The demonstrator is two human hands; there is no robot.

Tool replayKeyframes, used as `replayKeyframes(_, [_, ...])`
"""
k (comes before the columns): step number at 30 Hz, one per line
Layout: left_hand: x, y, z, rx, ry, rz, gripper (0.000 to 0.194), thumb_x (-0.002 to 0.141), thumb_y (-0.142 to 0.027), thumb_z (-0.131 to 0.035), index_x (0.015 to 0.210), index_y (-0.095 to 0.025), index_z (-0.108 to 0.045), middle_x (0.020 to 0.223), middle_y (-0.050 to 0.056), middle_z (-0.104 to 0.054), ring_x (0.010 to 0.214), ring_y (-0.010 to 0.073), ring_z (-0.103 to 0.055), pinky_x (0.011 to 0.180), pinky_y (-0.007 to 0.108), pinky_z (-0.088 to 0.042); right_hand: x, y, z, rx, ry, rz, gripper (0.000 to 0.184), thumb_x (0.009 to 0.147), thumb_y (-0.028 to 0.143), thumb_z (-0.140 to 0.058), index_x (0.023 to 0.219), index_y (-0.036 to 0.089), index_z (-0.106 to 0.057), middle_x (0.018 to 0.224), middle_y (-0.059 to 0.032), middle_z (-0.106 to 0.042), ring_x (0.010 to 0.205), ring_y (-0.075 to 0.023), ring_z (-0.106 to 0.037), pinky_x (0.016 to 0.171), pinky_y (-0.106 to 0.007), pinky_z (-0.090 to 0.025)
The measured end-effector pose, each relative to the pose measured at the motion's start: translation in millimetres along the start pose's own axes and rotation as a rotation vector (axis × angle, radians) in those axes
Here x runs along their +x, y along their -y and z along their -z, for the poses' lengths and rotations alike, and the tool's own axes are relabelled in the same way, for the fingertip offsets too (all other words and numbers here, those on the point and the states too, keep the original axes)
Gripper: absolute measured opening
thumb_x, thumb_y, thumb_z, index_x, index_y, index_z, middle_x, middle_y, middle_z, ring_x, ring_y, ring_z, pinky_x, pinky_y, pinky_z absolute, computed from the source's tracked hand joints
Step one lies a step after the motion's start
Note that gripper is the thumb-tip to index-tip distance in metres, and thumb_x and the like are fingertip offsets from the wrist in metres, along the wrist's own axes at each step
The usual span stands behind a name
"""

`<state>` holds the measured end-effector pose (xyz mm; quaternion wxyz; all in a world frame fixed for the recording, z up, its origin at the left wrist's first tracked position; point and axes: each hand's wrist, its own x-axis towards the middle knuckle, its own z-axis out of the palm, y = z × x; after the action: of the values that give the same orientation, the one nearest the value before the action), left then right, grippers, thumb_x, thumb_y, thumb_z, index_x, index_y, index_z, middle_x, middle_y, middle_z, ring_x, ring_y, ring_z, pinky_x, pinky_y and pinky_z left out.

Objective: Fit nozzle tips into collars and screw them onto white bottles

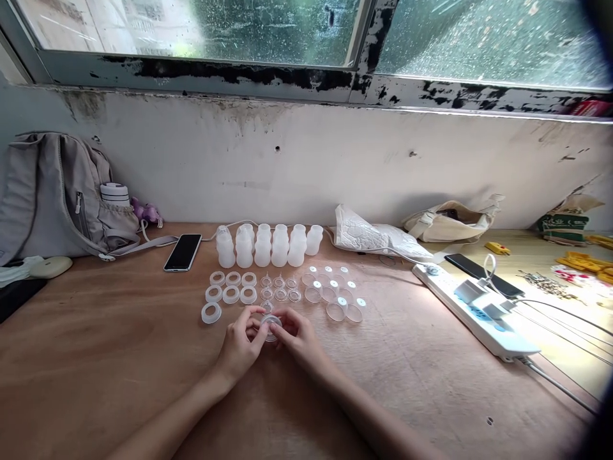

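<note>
My left hand [242, 342] and my right hand [297, 332] meet at the middle of the wooden table [119, 364]. Both pinch a small clear plastic ring-shaped part [271, 321] between their fingertips. Just beyond the hands lie several white rings [230, 291], several small clear nipples [279, 287] and several clear round caps [330, 292]. Behind these stands a row of several white plastic bottles [265, 245].
A grey backpack [57, 191] with a cup leans on the wall at the left, and a black phone [182, 252] lies beside it. A white power strip [474, 310] with chargers, a second phone [483, 275], a white pouch [368, 237] and a beige bag [450, 220] are at the right.
</note>
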<state>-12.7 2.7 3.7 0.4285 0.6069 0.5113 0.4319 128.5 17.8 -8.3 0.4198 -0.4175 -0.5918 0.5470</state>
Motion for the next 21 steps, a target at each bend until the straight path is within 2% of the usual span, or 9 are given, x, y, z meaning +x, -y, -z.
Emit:
replayKeyframes(3, [0.5, -1.3, 0.4, -0.031, 0.024, 0.015, 0.018, 0.078, -0.033, -0.049, 0.087, -0.018, -0.05, 0.068, 0.001, -0.064, 0.064, 0.0164, -0.064, 0.053, 0.025, -0.051, -0.8, 2.4, 1.0, 0.0, -0.008, 0.031, 0.026, 0.075, 0.037, -0.056, 0.091, 0.016, -0.058, 0.074, -0.0016, -0.06, 0.06, -0.0117, -0.056, 0.051, -0.022, -0.048])
replayKeyframes(9, [-2.9, -3.1, -2.9, -0.135, 0.017, 0.062, 0.017, 0.079, -0.035, -0.048, 0.076, -0.018, -0.044, 0.067, 0.0, -0.062, 0.061, 0.0155, -0.063, 0.051, 0.025, -0.051, -1.6, 3.3, -0.2, 0.144, -0.017, -0.04, 0.025, 0.072, 0.036, -0.06, 0.083, 0.014, -0.057, 0.07, -0.0014, -0.059, 0.057, -0.0123, -0.056, 0.049, -0.025, -0.048])
replayKeyframes(14, [-4.9, -0.7, -5.1, -0.114, 0.033, 0.055, 0.016, 0.08, -0.033, -0.046, 0.074, -0.019, -0.041, 0.064, -0.001, -0.06, 0.061, 0.0154, -0.062, 0.051, 0.025, -0.05, -2.2, 7.7, 0.3, 0.124, -0.013, -0.054, 0.022, 0.071, 0.034, -0.06, 0.073, 0.013, -0.057, 0.061, 0.0003, -0.057, 0.049, -0.0102, -0.053, 0.044, -0.022, -0.043])
replayKeyframes(21, [-5.2, 1.3, -7.2, -0.056, 0.031, 0.073, 0.014, 0.079, -0.03, -0.045, 0.07, -0.02, -0.039, 0.059, -0.004, -0.054, 0.056, 0.0138, -0.058, 0.05, 0.024, -0.049, -3.6, 7.4, 1.7, 0.015, -0.03, -0.058, 0.015, 0.072, 0.029, -0.058, 0.07, 0.014, -0.056, 0.055, 0.0026, -0.054, 0.046, -0.0079, -0.047, 0.044, -0.019, -0.039])
